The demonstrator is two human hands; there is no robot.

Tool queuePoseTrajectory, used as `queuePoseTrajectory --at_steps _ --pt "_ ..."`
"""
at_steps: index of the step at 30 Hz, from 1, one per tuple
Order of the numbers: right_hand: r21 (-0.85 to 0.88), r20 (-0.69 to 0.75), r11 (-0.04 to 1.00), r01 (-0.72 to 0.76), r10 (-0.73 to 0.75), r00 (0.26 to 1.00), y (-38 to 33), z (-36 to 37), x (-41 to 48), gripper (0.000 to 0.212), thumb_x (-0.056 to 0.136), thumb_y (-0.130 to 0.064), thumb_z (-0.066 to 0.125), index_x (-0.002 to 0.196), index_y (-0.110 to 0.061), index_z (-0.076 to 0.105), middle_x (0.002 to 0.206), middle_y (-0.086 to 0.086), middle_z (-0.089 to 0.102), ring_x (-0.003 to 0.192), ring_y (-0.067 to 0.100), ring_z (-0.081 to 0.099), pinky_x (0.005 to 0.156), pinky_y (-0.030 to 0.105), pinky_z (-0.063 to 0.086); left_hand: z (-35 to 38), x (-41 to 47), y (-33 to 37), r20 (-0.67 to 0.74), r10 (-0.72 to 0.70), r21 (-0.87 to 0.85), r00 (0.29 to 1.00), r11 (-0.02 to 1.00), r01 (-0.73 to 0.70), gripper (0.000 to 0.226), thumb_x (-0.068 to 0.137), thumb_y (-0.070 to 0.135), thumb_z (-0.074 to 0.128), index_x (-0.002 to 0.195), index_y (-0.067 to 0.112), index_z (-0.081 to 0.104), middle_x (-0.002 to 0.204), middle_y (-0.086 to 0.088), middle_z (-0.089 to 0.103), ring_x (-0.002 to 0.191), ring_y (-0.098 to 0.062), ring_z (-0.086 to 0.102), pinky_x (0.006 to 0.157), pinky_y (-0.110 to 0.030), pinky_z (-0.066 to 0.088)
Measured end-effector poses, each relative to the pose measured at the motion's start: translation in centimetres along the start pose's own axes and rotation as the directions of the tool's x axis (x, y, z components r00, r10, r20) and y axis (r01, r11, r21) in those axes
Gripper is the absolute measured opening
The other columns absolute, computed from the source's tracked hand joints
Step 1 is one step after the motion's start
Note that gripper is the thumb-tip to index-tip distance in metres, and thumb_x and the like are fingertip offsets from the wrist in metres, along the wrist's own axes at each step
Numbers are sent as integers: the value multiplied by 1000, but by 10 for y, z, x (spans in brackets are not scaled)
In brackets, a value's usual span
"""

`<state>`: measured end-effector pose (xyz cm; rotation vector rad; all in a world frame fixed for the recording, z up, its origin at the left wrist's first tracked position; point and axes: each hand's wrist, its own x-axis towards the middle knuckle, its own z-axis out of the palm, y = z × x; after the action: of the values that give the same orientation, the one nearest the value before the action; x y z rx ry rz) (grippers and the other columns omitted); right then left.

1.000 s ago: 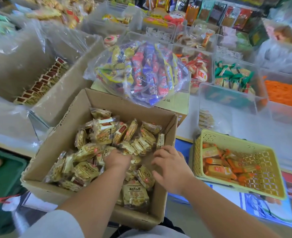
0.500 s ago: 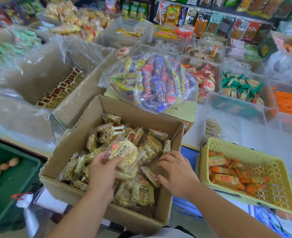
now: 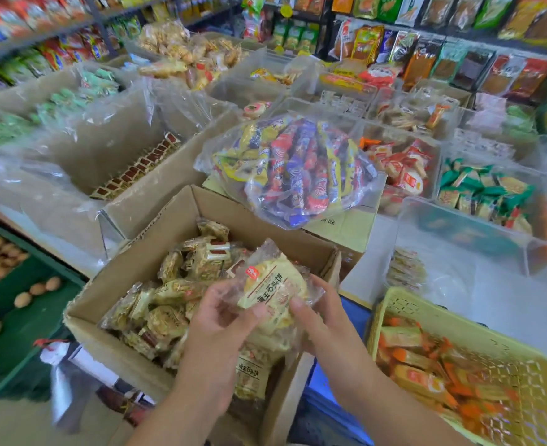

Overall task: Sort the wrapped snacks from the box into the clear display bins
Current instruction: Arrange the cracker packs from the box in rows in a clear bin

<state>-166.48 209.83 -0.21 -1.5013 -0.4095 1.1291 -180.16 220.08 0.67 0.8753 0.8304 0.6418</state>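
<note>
Left hand (image 3: 215, 329) and right hand (image 3: 326, 320), viewed from above at the near right corner of the cardboard box (image 3: 156, 243). Both hands grip a yellow snack packet (image 3: 273, 291) in crinkled clear wrap. The left thumb lies across its lower left face with the other left fingers curled beneath, and the right fingertips (image 3: 297, 305) pinch its lower right edge. The packet is held tilted between the two sets of fingers, raised above the box's contents; whether further packets are caught beneath it cannot be told. Below and to the left of the fingers, loose wrapped snacks (image 3: 169, 317) of the same yellow-brown kind cover the box floor. Just right of the right hand stands a yellow plastic basket (image 3: 458, 320) holding orange packets (image 3: 426, 381). Beyond the right fingertips, a clear display bin (image 3: 452, 230) holds a small stack of similar snacks (image 3: 405, 272) at its near left corner. Straight beyond the fingers, past the box's far wall, a clear bag of mixed red, blue and yellow sweets (image 3: 297, 172) rests on a second carton (image 3: 346, 230). Well to the left of the left hand, a green crate (image 3: 24, 333) holds brown rounded items (image 3: 22, 299). Right of the bag, farther clear bins hold red-and-white packets (image 3: 400, 169) and green-wrapped packets (image 3: 484, 191). Farthest from the fingers, shelves of bagged goods (image 3: 426, 43) line the back.
</note>
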Motion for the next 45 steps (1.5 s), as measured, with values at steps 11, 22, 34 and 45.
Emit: queuePoseTrajectory --at_steps 11,22,34,45 --pt "205 153 978 43 -75 985 -10 -131 6 56 78 -48 77 130 -51 56 128 -8 68 112 20 69 78 31 60 112 1 -34 30 -228 -134 973 964 230 48 81 36 71 128 25 70 123 -8 74 107 -28 74 73 -42 63" --pt "-102 -39 991 87 -91 995 -16 -229 31 62 70 -62 76 127 -60 51 121 -26 61 107 -5 62 78 19 53 182 23 -72 56 -311 75 949 949 307 44 86 37 68 128 20 68 125 -12 73 112 -35 71 78 -45 63" --pt "-346 -121 908 236 -293 949 -3 -266 45 59 82 -85 43 133 -56 51 123 -31 51 119 -8 51 94 21 48 242 70 -108 1 -188 284 982 942 180 25 81 37 75 106 34 76 115 -5 77 102 -29 75 82 -42 60" --pt "-439 -252 893 97 -226 941 -5 -337 100 24 99 -30 60 118 -42 50 95 -19 69 84 -1 64 64 16 46 253 119 -159 -57 -306 194 950 930 311 23 100 28 62 122 27 67 113 -4 78 101 -29 76 84 -44 58"
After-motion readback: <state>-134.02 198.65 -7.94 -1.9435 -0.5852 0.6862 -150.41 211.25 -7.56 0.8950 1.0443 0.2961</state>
